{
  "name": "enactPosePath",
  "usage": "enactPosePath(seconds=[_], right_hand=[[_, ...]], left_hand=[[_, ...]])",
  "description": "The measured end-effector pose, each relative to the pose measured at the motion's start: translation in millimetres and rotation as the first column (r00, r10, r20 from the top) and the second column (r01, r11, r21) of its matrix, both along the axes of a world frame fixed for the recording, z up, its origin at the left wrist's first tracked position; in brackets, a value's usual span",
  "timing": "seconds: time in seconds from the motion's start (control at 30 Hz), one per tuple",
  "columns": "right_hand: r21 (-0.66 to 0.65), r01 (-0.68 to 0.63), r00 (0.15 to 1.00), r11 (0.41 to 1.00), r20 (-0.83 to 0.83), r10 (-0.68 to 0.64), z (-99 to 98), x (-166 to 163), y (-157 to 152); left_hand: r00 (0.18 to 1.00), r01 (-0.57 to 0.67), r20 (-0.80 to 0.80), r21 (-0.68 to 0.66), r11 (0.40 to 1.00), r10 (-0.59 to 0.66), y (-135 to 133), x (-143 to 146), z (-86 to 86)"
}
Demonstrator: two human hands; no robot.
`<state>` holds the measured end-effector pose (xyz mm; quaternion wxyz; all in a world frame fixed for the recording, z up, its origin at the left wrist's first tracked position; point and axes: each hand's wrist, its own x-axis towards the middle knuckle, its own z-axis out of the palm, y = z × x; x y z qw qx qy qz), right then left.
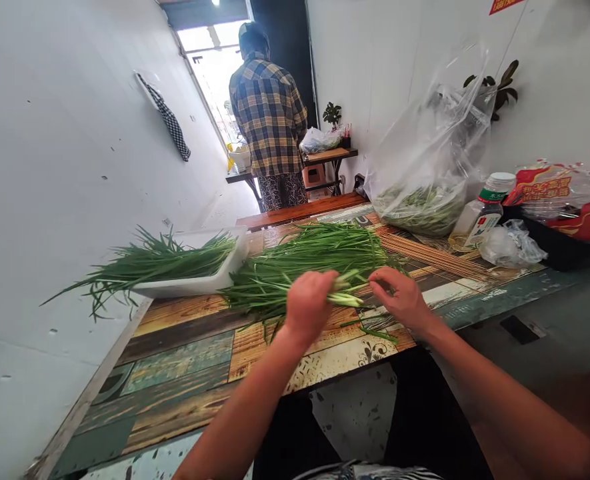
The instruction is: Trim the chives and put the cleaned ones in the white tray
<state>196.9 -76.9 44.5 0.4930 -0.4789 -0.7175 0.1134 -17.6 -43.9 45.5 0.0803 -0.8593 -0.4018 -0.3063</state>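
Observation:
My left hand (311, 301) is closed around a small bunch of garlic chives (345, 299), its pale stalk ends poking out to the right. Close by on the right, thumb and fingertips of my right hand (399, 297) pinch together beside those ends; what lies between them is too small to make out. A large heap of green chives (319, 250) spreads on the table just beyond both hands. Several loose chive pieces (379, 335) lie below my right hand. Thin wooden skewers (437, 257) are strewn beyond it.
A white tub (185, 287) with more chives overhangs the wood-patterned table (185, 360) at left. At right stand a clear bag of greens (419, 207), a bottle (492, 203), crumpled plastic (509, 245) and red packaging (549, 193). A person in a plaid shirt (269, 113) stands facing away.

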Motion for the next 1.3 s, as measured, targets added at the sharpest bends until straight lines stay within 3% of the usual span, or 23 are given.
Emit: enactPosePath(seconds=[0.1, 0.23, 0.4, 0.47, 0.57, 0.63, 0.73, 0.83, 1.03, 1.2, 1.3], right_hand=[[0.014, 0.038, 0.997, 0.999, -0.061, -0.037, 2.2, -9, -9], [-0.031, 0.058, 0.992, 0.998, -0.111, -0.061, -11.2, -4, -5], [-0.059, 0.365, 0.928, 0.929, -0.059, -0.368, -26.1, 26, 8], [-0.049, 0.417, 0.909, 0.908, 0.007, -0.417, -23.3, 32, 6], [-0.153, 0.266, 0.963, 0.952, 0.004, -0.269, -15.6, 27, -2], [-0.277, 0.089, 0.981, 0.957, -0.143, -0.133, -13.9, 18, -6], [-0.346, -0.031, 0.922, 0.938, -0.373, -0.107, -19.2, 6, -6], [-0.309, -0.006, 0.892, 0.951, -0.431, -0.134, -26.0, 0, -5], [-0.208, 0.038, 0.922, 0.977, -0.370, -0.115, -25.4, -2, -6], [-0.237, 0.180, 0.897, 0.955, -0.359, -0.259, -29.2, 6, -4], [-0.313, 0.104, 0.862, 0.944, -0.446, -0.242, -28.9, 10, -4]], left_hand=[[0.994, 0.061, -0.095, 0.003, 0.998, -0.061, -8, 36, -16.3], [0.991, 0.131, -0.042, 0.056, 0.990, -0.129, -11, 41, -25.5], [0.986, 0.161, 0.019, 0.102, 0.982, -0.164, -8, 39, -32.1], [0.982, 0.182, 0.033, 0.114, 0.977, -0.187, -8, 40, -32.9], [0.977, 0.202, 0.050, 0.113, 0.973, -0.208, -8, 40, -33.1], [0.977, 0.204, 0.045, 0.089, 0.975, -0.208, -8, 39, -33.3], [0.975, 0.215, 0.040, 0.048, 0.975, -0.217, -8, 39, -33.7], [0.974, 0.222, 0.051, 0.019, 0.975, -0.223, -8, 38, -34.0], [0.957, 0.275, 0.102, -0.047, 0.960, -0.270, -5, 36, -38.3], [0.956, 0.283, 0.105, -0.076, 0.956, -0.274, -2, 35, -42.6], [0.960, 0.278, 0.064, -0.083, 0.957, -0.273, -4, 35, -42.0]])
